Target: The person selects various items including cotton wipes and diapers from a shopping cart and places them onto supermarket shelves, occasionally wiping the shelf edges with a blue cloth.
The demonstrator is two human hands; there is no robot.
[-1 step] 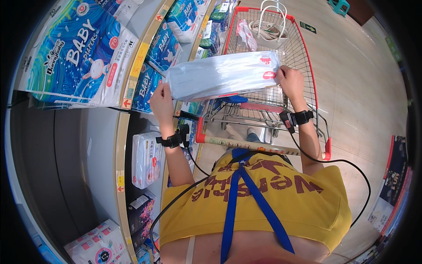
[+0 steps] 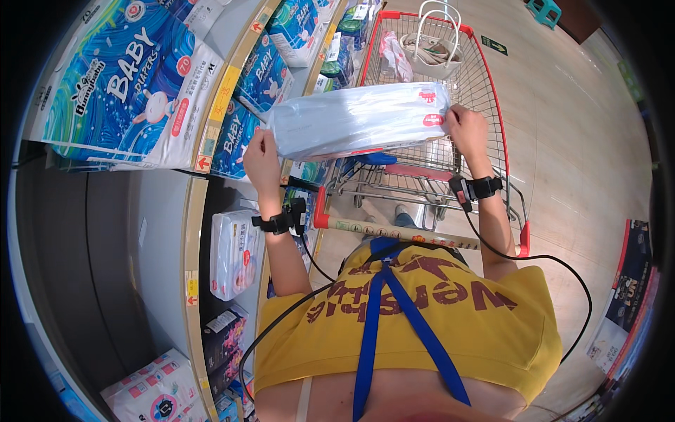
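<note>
A long white plastic-wrapped diaper pack [image 2: 358, 121] with small red print is held level in front of me, above the near part of the shopping cart. My left hand [image 2: 261, 165] grips its left end, fingers closed, close to the shelf edge. At the other end, my right hand [image 2: 469, 133] is closed on the pack's right corner. The wire shopping cart [image 2: 490, 84], with its red rim, stands beneath and beyond the pack. In its far part sit a white handbag [image 2: 432, 69] with upright handles and a pinkish crumpled plastic bag [image 2: 397, 58].
Shelves on my left hold blue diaper packs [image 2: 130, 91], a white pack [image 2: 234, 254] lower down and a pink-and-white pack [image 2: 158, 394] near the bottom. The cart's handle bar [image 2: 401, 231] crosses close before my body. A teal stool [image 2: 545, 13] stands far right.
</note>
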